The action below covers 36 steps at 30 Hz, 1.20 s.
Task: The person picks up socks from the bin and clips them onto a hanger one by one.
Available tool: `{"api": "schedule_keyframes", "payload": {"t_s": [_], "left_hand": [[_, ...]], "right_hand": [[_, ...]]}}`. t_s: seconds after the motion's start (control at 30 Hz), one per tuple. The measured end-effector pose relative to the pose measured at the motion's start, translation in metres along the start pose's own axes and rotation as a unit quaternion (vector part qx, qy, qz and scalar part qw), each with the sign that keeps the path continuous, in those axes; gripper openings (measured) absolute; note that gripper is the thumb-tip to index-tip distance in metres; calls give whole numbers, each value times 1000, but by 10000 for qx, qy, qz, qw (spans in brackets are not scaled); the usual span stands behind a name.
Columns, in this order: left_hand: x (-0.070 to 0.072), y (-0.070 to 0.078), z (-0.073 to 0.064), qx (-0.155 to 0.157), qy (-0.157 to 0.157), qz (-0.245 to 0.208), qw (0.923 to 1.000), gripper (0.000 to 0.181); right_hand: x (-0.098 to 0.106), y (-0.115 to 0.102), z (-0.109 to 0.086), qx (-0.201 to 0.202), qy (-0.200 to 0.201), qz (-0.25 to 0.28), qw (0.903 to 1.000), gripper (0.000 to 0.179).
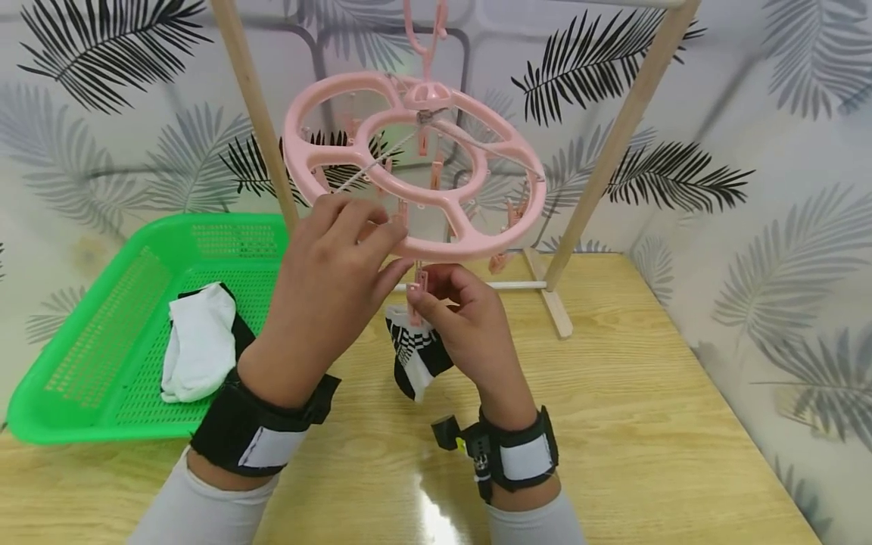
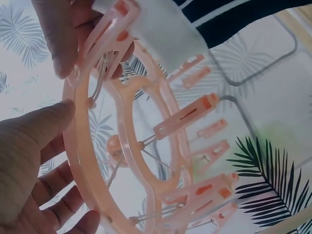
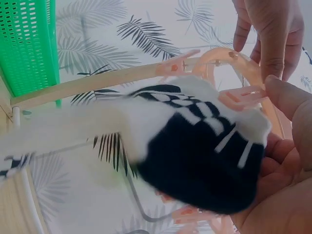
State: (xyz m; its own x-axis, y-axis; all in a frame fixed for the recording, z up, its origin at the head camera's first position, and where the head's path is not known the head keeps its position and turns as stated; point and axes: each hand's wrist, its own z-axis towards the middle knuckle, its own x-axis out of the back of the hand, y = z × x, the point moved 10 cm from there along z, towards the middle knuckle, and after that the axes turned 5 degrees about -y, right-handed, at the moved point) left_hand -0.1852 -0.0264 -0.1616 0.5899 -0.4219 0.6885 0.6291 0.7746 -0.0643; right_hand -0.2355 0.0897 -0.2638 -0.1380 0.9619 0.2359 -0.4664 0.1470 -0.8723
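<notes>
A pink round clip hanger [image 1: 470, 244] hangs tilted from its hook. My left hand [image 1: 334, 272] holds the near rim, with the thumb on one side and the fingers on the other; the left wrist view shows the rim [image 2: 80, 146] between them. Below the rim my right hand [image 1: 473, 314] pinches a pink clothespin [image 1: 414, 303], also seen as a clip [image 3: 241, 96] at the thumb tip in the right wrist view. A black-and-white patterned sock [image 1: 415, 356] hangs at that clip's jaws, its cuff by the right fingers. Several other clips dangle from the hanger.
A green basket [image 1: 68, 341] stands on the left of the wooden table [image 1: 613, 409], with a white-and-black sock [image 1: 200, 341] in it. A wooden rack post [image 1: 620, 144] rises behind on the right, another post [image 1: 252, 98] on the left. Leaf-patterned cloth [image 1: 783, 265] covers the background.
</notes>
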Motion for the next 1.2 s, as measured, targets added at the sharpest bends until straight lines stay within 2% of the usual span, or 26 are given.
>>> {"api": "schedule_keyframes", "payload": {"t_s": [0.17,0.47,0.73,1.03,1.2], "left_hand": [[-6,-4,0,156,-117,70,9998,40],[-11,-10,0,317,-386,-109,9987,35],[-9,-17,-2,494,-595,-326,9965,30],[-10,-26,-4,692,-826,-778,9911,23],[-7,-32,-2,716,-827,-992,9890,16]], "right_hand": [[-1,2,1,20,-40,-134,9999,14],[-1,5,2,-6,-75,-298,9995,18],[-1,9,2,-257,-129,-517,9983,24],[1,-3,-2,-278,-354,-857,9953,22],[5,-13,-6,-146,-537,-768,9955,24]]}}
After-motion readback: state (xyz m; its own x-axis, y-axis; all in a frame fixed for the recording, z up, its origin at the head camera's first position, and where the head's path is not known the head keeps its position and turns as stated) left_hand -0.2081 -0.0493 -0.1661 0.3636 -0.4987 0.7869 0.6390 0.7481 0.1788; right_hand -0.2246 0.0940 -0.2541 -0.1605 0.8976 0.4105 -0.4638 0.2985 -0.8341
